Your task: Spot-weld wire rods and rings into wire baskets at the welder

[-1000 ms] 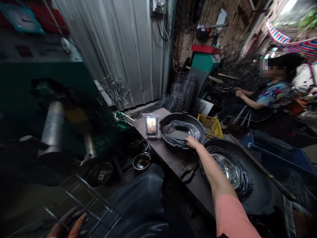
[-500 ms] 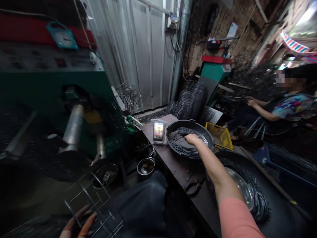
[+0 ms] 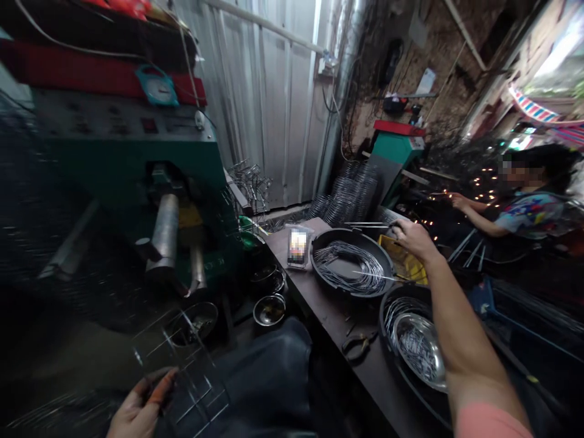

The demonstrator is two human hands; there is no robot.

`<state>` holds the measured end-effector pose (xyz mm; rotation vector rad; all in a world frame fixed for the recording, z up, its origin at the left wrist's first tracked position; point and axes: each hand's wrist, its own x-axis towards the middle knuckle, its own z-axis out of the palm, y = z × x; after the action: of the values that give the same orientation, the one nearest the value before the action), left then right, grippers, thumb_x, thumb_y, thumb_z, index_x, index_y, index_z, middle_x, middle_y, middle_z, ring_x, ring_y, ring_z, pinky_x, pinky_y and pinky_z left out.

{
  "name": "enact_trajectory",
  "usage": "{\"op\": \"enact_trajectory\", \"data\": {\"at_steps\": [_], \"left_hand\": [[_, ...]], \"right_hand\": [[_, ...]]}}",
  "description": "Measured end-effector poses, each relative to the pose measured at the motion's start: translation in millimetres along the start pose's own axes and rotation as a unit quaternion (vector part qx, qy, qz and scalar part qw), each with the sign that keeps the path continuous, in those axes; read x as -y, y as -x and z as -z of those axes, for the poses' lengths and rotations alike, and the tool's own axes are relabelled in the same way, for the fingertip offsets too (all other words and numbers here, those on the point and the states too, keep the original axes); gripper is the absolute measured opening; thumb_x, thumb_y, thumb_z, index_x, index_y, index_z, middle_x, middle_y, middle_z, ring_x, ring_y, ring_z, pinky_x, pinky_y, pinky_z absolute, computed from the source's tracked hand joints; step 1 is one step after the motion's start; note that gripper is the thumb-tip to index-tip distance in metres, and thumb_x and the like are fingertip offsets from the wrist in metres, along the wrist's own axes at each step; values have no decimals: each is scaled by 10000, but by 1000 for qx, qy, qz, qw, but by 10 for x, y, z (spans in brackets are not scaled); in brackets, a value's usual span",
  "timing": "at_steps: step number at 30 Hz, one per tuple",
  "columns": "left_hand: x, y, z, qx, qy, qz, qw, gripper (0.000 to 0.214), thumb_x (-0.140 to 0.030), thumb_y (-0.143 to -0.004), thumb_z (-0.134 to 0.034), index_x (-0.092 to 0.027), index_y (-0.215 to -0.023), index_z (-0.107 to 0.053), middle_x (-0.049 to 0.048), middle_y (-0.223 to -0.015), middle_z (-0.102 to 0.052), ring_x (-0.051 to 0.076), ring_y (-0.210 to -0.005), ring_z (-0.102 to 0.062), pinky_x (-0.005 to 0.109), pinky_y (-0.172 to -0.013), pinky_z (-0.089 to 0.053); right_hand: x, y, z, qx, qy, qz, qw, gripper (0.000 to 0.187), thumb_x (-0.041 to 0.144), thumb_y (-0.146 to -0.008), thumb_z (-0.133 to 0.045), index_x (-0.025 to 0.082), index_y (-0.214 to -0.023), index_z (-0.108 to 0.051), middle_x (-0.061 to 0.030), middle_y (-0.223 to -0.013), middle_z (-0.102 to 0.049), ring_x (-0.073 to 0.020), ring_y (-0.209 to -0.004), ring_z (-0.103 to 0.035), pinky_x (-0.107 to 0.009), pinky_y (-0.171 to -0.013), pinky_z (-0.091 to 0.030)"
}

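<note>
Right hand has lifted off the black basin since the earlier frame, its fingers pinching thin wire rods above the coiled wire inside. Left hand, low in view, grips a welded wire grid. Sparks scatter by a seated co-worker's hand.
</note>
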<state>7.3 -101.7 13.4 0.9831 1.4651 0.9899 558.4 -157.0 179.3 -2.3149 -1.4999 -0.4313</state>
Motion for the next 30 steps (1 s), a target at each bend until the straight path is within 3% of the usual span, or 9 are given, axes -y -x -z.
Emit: {"op": "enact_trajectory", "data": {"at_steps": [3, 7, 12, 16, 19, 22, 30], "left_hand": [[-123, -88, -15, -15, 63, -11, 998, 535, -552, -258, -778, -224, -659, -644, -5, -691, -640, 156, -662, -559, 221, -561, -447], [-239, -270, 54, -22, 96, -36, 994, 546, -517, -295, -787, -190, -698, -619, -32, -606, -564, 108, -562, -479, 197, -480, -369], [-429, -446, 219, -10, 68, -127, 990, 430, -488, -493, -729, -160, -747, -615, -23, -615, -551, 90, -541, -435, 198, -481, -316], [-428, -596, 258, -3, 68, -131, 989, 393, -456, -504, -725, -150, -723, -612, -24, -582, -530, 85, -505, -410, 207, -464, -297], [-345, -703, 225, 8, 81, -118, 990, 399, -468, -501, -717, -154, -714, -594, -43, -541, -486, 76, -465, -375, 205, -440, -277], [-277, -774, 169, 24, 96, -93, 991, 399, -469, -507, -710, -160, -720, -576, -57, -524, -454, 69, -458, -363, 192, -429, -264], [-254, -901, 45, 46, 124, -18, 991, 419, -444, -480, -741, -162, -741, -575, -54, -531, -450, 72, -484, -383, 172, -410, -231]], "right_hand": [[451, 191, 174, 73, -203, 100, 971, 273, 361, -832, -473, 176, -951, -636, -44, -868, -664, -164, -777, -590, -265, -695, -456], [1273, 349, 18, 162, -381, 150, 898, 316, 438, -798, -521, 187, -948, -641, -29, -868, -659, -155, -770, -594, -256, -702, -467], [2202, 427, -605, 209, -432, 209, 852, 240, 377, -771, -540, 185, -878, -635, -12, -776, -640, -147, -714, -579, -263, -695, -466], [2724, 563, -1216, 205, -489, 196, 825, 249, 379, -760, -529, 185, -883, -625, -20, -814, -652, -167, -800, -591, -282, -751, -462], [2925, 673, -1577, 210, -498, 170, 824, 259, 412, -755, -531, 179, -831, -617, -16, -775, -647, -164, -761, -592, -279, -727, -463], [2987, 722, -1817, 209, -472, 162, 841, 262, 430, -759, -538, 183, -808, -609, -12, -759, -646, -161, -740, -591, -269, -703, -463], [3039, 647, -2138, 105, -426, 188, 879, 235, 403, -822, -500, 205, -857, -622, -53, -877, -656, -189, -837, -590, -318, -795, -434]]}}
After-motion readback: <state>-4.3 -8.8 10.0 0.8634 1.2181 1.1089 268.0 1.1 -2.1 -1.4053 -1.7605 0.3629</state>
